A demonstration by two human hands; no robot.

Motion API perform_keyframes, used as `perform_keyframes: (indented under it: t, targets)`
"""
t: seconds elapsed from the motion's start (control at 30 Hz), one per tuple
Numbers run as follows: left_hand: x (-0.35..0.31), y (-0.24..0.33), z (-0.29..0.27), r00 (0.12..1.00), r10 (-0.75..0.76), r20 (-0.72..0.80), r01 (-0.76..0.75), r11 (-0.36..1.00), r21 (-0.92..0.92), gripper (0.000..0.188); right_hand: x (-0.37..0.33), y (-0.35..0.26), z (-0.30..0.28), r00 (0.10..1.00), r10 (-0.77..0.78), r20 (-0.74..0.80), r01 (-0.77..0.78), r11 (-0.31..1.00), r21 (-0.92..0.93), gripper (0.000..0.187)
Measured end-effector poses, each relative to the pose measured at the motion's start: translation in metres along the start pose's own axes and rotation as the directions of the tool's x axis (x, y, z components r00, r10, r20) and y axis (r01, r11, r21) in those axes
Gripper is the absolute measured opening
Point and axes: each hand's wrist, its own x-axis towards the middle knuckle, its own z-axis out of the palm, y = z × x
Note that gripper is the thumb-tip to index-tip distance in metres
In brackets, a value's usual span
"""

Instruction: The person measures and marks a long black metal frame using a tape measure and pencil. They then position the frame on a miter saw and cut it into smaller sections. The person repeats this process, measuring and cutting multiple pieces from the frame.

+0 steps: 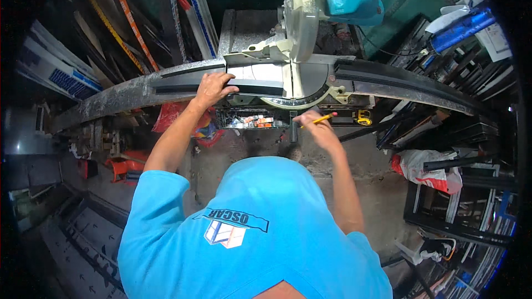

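My left hand (213, 89) is closed over a dark profile bar (257, 89) that lies along the front of the mitre saw's bed, its right end close to the blade slot. In my right hand (317, 126) is a yellow pencil (323, 118) with a red end, held crosswise just below the saw's round table (313, 80). The right fingers are beside the saw's dark front handle (293, 127); whether they touch it I cannot tell. Above the bed the mitre saw (303, 16) stands raised, with a teal motor grip.
Long benches (127, 91) extend to both sides. Under the saw sit a tray (235, 127) of small parts and a yellow tape measure (363, 117). Profiles (199, 16) lean at the back left. Dark frames (443, 210) and a white-red bag (426, 169) are at right.
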Motion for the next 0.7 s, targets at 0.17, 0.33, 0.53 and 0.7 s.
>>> perform_keyframes:
  t: [0.17,0.33,0.53,0.7]
  targets:
    - [0.026,-0.003,-0.019,0.977,-0.102,0.187,0.139,0.971,-0.195,0.053,0.018,0.008,0.058,0.994,0.097,0.043,-0.103,0.796,0.596,0.032]
    - [0.049,-0.004,-0.028,0.84,0.048,0.541,0.229,0.871,-0.434,0.066,0.044,-0.01,0.108,0.963,0.244,-0.11,-0.017,0.467,0.884,0.034]
    - [0.058,-0.004,-0.02,0.65,0.082,0.755,0.353,0.848,-0.396,0.077,0.078,-0.011,0.131,0.895,0.4,-0.198,0.037,0.377,0.926,0.027]
    - [0.065,-0.039,-0.006,0.876,0.003,0.482,0.267,0.83,-0.489,0.05,0.115,-0.02,0.134,0.871,0.402,-0.283,0.135,0.358,0.924,0.028]
